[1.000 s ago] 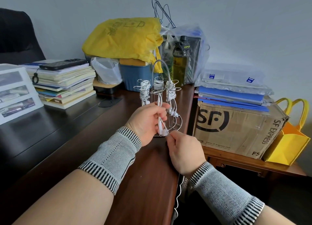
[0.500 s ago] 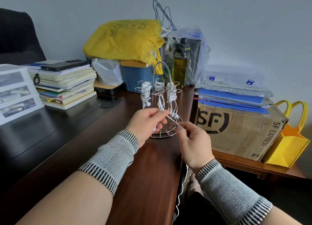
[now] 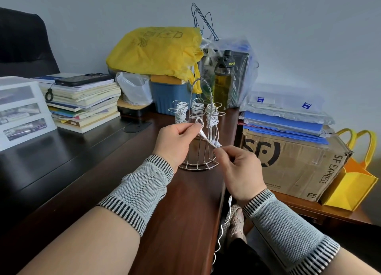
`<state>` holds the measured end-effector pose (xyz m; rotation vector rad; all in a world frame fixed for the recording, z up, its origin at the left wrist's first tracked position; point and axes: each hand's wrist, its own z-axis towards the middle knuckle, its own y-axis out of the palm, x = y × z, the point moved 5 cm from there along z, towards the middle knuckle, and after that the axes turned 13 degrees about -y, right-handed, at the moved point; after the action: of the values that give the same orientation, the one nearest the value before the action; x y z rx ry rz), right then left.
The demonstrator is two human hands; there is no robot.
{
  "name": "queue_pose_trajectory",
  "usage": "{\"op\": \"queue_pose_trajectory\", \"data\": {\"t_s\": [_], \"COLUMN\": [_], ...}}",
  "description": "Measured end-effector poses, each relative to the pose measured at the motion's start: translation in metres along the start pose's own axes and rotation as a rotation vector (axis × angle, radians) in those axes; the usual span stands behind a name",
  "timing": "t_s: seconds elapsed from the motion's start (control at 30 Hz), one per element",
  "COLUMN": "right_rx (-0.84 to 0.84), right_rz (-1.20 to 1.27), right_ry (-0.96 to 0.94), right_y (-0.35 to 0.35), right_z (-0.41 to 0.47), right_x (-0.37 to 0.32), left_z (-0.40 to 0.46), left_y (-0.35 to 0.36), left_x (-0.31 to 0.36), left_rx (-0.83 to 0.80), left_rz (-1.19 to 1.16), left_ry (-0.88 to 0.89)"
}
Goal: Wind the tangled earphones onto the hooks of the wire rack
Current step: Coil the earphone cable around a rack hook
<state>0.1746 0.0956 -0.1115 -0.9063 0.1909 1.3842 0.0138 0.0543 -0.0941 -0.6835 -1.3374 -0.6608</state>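
Left hand (image 3: 175,142) and right hand (image 3: 239,169) each pinch the earphone cord (image 3: 207,139), stretched taut between them before the rack (image 3: 198,130), probably to untangle it; the tail hangs off the desk (image 3: 185,213).

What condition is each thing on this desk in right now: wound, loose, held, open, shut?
Wire rack: upright on the desk, three hooks wound with white cord.
Loose earphone cord: stretched between both hands, its tail hanging off the desk edge.
Left hand: pinching the cord.
Right hand: pinching the cord.
SF Express box: closed, folders stacked on top.
Phone: screen dark, lying on the books.
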Motion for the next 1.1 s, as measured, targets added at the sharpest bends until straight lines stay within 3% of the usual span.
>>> {"op": "queue_pose_trajectory", "data": {"t_s": [0.27,0.53,0.63,0.8,1.1], "right_rx": [-0.05,-0.085,-0.08,-0.086,-0.071], "right_rz": [0.036,-0.032,-0.036,-0.008,0.069], "right_ry": [0.013,0.04,0.082,0.095,0.115], "right_y": [0.008,0.011,0.011,0.011,-0.002], "right_z": [0.028,0.032,0.031,0.033,0.029], "right_x": [-0.012,-0.003,0.007,0.012,0.021], "left_z": [0.007,0.011,0.009,0.003,-0.042], "left_y": [-0.001,-0.011,-0.006,0.004,0.013], "left_x": [-0.006,-0.007,-0.008,-0.009,-0.009], "left_rx": [-0.015,0.25,0.241,0.086,0.198], "left_rz": [-0.192,0.093,0.17,0.146,0.29], "left_ry": [-0.129,-0.018,-0.006,-0.041,0.003]}}
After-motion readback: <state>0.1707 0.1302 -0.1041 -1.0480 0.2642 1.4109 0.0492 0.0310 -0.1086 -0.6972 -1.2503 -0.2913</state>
